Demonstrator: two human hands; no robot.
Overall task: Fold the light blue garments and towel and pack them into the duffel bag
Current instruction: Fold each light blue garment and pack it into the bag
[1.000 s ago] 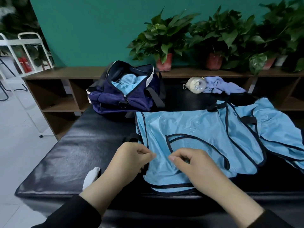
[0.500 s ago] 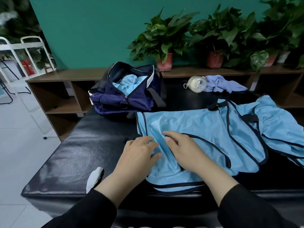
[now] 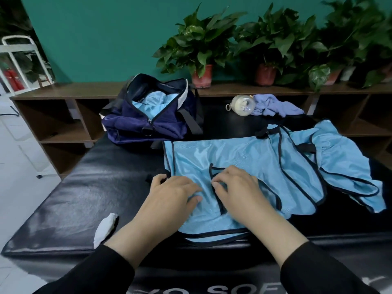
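Observation:
A light blue garment (image 3: 244,158) with black trim lies spread on the black padded mat (image 3: 84,187). My left hand (image 3: 174,194) rests palm-down on its near left part, fingers flat on the cloth. My right hand (image 3: 237,187) sits beside it, fingers curled onto a black trim line of the same garment. A second light blue garment (image 3: 343,166) lies crumpled to the right, overlapping the first. The navy duffel bag (image 3: 165,124) stands unzipped at the back left with light blue fabric (image 3: 152,100) inside. A pale blue towel (image 3: 275,106) lies bunched at the back.
A clear round bottle (image 3: 242,105) lies next to the towel. A small white cloth (image 3: 105,227) sits near the mat's front left edge. A low wooden shelf (image 3: 63,90) with potted plants (image 3: 201,39) runs behind the mat. White floor lies to the left.
Both hands moved forward from the garment's near edge onto its middle, going from pinching to pressing. A fold with black trim now shows between them.

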